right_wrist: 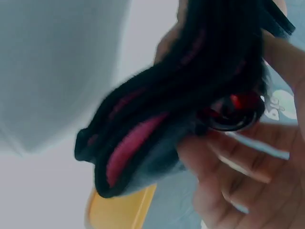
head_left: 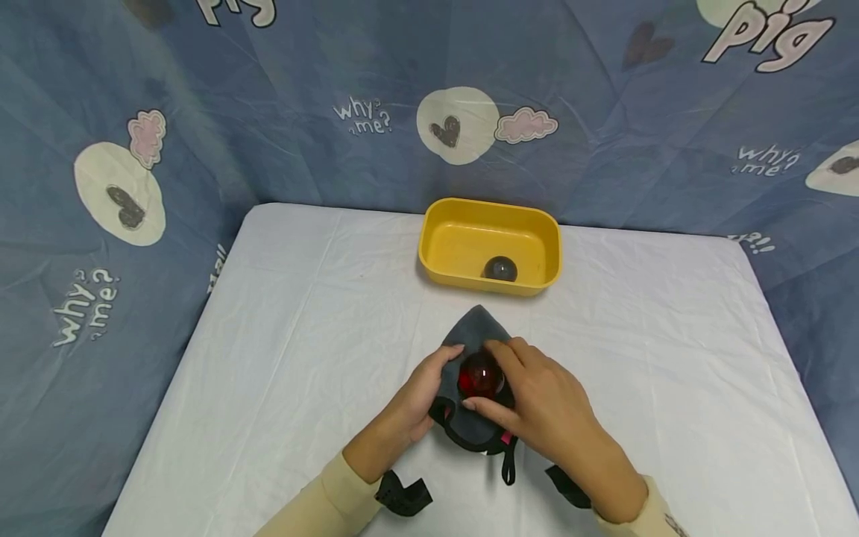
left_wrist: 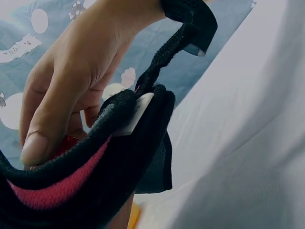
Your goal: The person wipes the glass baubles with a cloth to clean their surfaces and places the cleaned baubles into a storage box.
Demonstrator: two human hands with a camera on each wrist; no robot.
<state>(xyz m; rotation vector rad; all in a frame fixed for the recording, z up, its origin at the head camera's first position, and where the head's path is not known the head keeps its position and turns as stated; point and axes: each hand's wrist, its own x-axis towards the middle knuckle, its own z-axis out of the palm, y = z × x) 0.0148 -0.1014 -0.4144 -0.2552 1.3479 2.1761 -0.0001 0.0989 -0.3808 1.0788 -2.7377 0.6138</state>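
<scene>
A dark grey cloth with black edging lies folded between both hands over the middle of the table. My left hand grips its left side, the thumb lying on top. On the cloth sits a shiny red ball, which my right hand holds between thumb and fingers. In the left wrist view the cloth's pink lining and a white label show, while the cloth hides most of the ball. A black loop hangs from the cloth's near edge.
Beyond the cloth stands a yellow tub with a dark grey ball inside. A white sheet covers the table. Blue printed fabric hangs behind it and at the sides. Black straps are near both wrists.
</scene>
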